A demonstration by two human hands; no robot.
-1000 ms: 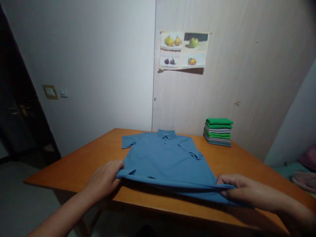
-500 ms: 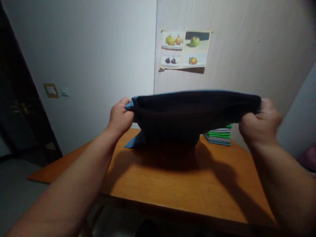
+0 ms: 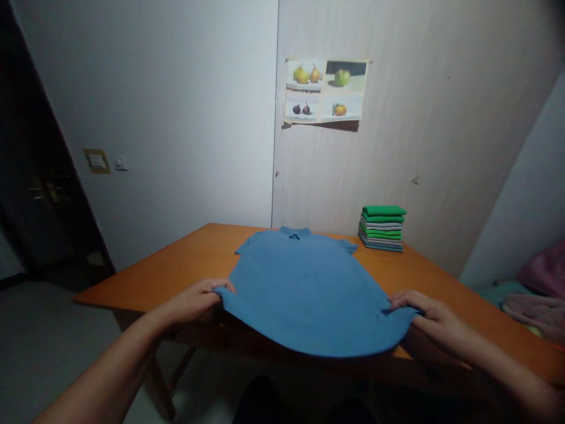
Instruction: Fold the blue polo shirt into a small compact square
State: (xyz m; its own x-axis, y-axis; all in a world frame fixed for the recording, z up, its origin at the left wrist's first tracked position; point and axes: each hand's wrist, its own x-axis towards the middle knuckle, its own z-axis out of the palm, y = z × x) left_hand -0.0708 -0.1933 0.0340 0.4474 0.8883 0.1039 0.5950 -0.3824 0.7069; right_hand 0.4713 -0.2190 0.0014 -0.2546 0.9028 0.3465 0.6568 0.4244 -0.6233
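A blue short-sleeved polo shirt (image 3: pixel 300 282) lies spread over the wooden table (image 3: pixel 176 265), its collar at the far edge and its hem towards me. My left hand (image 3: pixel 212 297) is closed on the left corner of the hem. The right corner is pinched by my right hand (image 3: pixel 419 309). Between the two hands the hem sags in a curve past the table's front edge. Both sleeves rest out to the sides near the back.
At the back right of the table stands a stack of folded clothes (image 3: pixel 382 229) in green, grey and blue. Behind the table is a wall with a fruit poster (image 3: pixel 325 91). Pink and greyish fabric (image 3: pixel 536 306) lies beyond the right side.
Both hands have come down and towards me with the shirt. It was lifted and bunched in shadow; now it lies flattened on the table, and the folded stack shows fully.
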